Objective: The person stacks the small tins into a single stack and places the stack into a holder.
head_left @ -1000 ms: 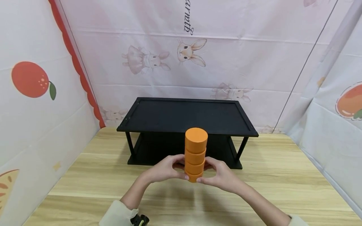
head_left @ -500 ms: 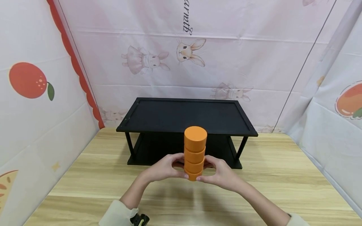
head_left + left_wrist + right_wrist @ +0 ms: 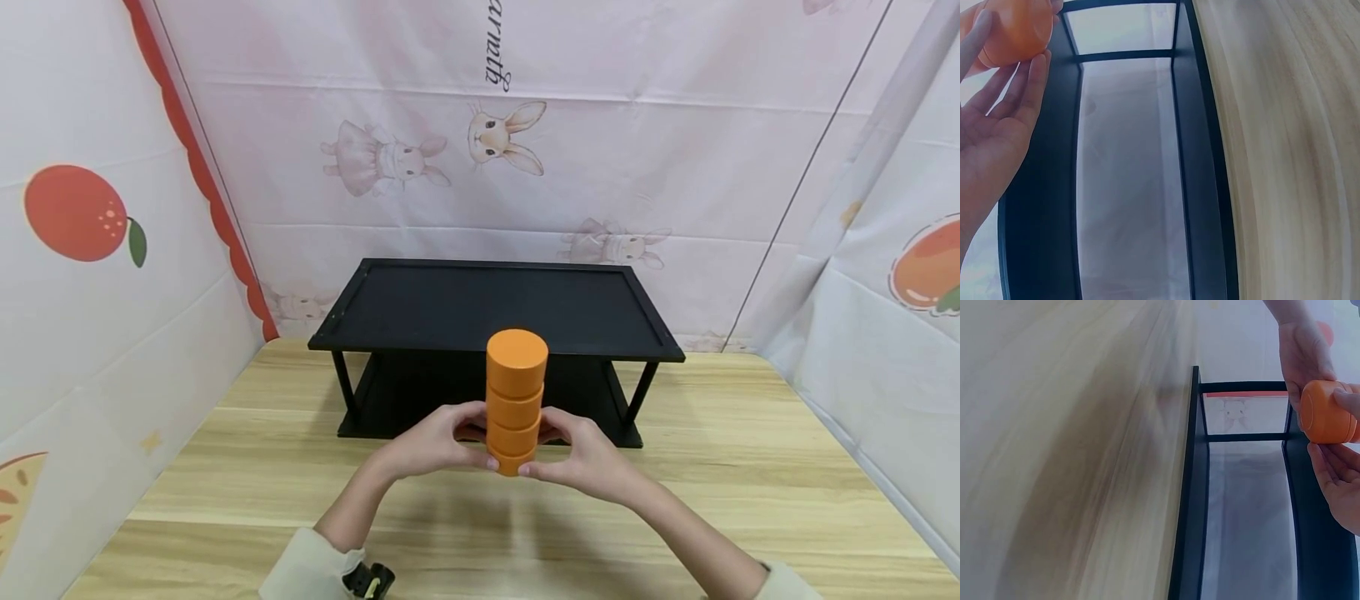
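Note:
An orange ridged cylinder (image 3: 515,392), looking like a stack of round orange sections, is held nearly upright above the table in the head view. My left hand (image 3: 442,440) grips its lower part from the left, thumb on the near side and fingers behind. From the other side my right hand (image 3: 585,454) holds the same lower part between thumb and fingers. Both wrist views show the cylinder's orange bottom end with fingers around it. Directly behind stands a black two-tier rack (image 3: 487,308); the cylinder hides part of its front edge.
A wooden table (image 3: 720,467) carries the rack. Its raised black top has a low rim, and thin posts hold it over a lower shelf. Printed cloth walls (image 3: 435,167) with rabbits and fruit enclose the back and both sides.
Both hands have raised the orange cylinder slightly and shifted it a little to the left. Their hold on it looks the same, and the rack has stayed in place.

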Action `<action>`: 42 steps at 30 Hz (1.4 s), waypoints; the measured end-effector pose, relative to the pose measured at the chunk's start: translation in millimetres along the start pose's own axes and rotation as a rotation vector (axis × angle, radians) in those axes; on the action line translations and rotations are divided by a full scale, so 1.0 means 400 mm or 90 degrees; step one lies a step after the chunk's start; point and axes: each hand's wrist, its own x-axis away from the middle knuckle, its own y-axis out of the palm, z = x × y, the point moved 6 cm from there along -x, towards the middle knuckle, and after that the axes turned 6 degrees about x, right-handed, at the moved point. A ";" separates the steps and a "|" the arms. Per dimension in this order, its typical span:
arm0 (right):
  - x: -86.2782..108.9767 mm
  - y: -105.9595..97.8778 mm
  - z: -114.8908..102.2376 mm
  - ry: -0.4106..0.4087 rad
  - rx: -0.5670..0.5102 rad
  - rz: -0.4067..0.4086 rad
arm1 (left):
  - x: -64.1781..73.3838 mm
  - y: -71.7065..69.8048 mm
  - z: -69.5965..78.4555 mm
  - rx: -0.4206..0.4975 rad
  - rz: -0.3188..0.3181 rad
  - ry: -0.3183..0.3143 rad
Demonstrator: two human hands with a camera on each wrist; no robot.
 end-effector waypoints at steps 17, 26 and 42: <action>-0.014 -0.016 -0.051 0.009 -0.011 -0.007 | -0.002 -0.018 0.013 -0.012 0.009 0.017; -0.020 -0.027 -0.064 0.011 -0.007 -0.002 | -0.009 -0.026 0.026 -0.020 0.002 0.019; -0.029 -0.028 -0.013 0.002 0.000 -0.004 | -0.018 -0.030 0.035 -0.030 -0.004 0.020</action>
